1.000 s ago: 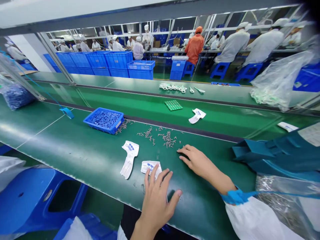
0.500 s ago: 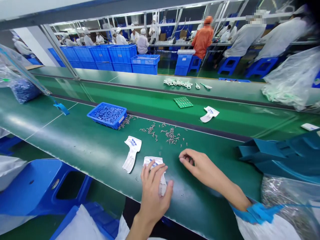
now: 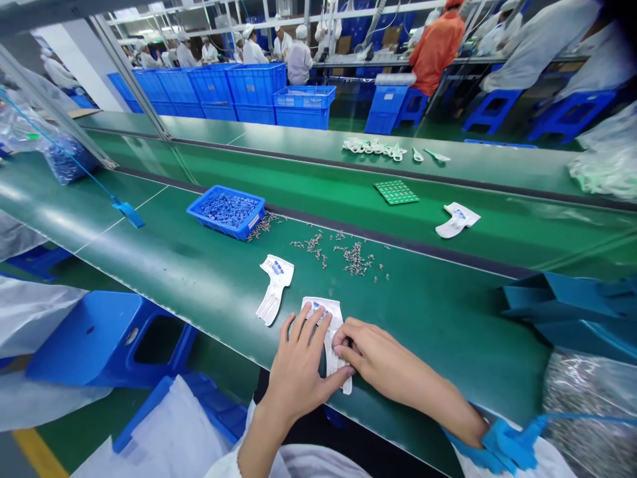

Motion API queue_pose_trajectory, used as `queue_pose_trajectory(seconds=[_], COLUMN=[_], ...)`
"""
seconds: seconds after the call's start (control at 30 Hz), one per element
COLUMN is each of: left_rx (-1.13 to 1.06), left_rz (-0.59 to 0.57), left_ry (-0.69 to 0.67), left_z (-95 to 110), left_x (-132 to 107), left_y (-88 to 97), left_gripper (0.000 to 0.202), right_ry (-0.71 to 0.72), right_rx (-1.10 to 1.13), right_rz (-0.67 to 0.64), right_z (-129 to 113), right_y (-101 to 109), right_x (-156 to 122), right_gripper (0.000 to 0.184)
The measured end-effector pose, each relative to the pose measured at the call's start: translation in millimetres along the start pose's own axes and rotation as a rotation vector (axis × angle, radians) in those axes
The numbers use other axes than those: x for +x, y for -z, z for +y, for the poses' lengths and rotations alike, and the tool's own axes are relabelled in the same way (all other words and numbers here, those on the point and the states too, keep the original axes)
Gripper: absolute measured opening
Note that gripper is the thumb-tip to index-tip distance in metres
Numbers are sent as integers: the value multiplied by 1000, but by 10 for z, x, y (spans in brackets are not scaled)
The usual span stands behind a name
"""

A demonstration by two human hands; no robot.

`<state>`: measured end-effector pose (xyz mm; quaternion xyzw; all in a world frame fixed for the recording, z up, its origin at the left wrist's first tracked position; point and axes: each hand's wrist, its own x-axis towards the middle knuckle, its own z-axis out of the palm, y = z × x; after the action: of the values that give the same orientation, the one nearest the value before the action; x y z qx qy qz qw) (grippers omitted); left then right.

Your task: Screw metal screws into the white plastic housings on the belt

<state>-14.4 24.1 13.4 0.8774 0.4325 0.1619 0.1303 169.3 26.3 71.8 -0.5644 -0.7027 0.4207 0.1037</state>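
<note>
Fingers (image 3: 299, 326) of my left hand (image 3: 297, 382) lie slightly spread over a white shell piece (image 3: 331, 359), their tips on its wide end and the thumb reaching across its narrower stem. My right hand (image 3: 379, 355) is at the same piece from the other side, index finger and thumb curled towards each other over the stem; I cannot tell whether they pinch anything small. The piece lies on the green worktop (image 3: 432, 299), close to the edge by my body, with blue parts showing at its wide end.

Just to its left rests a second white shell (image 3: 276, 289), also with blue parts in it. Beyond both, small metal screws (image 3: 356, 259) are scattered in loose heaps, and left of those sits a blue tray (image 3: 213, 226) full of small blue pieces (image 3: 229, 208). Past the dark strip, on the lower green surface, lie a green circuit panel (image 3: 397, 192) and a third white shell (image 3: 458, 220). A blue strap (image 3: 507, 446) circles my right wrist.
</note>
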Motion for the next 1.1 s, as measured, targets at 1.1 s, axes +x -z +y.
queue_pose_trajectory(seconds=[1.1], left_rx=[18], left_rz=[-40], left_ry=[-3], left_z=[6], left_x=[13], left_y=[13], left_gripper=[71], right_ry=[-92], right_rx=[-113], right_rz=[-13], right_z=[-73], right_y=[-84], right_x=[-26], right_gripper=[20])
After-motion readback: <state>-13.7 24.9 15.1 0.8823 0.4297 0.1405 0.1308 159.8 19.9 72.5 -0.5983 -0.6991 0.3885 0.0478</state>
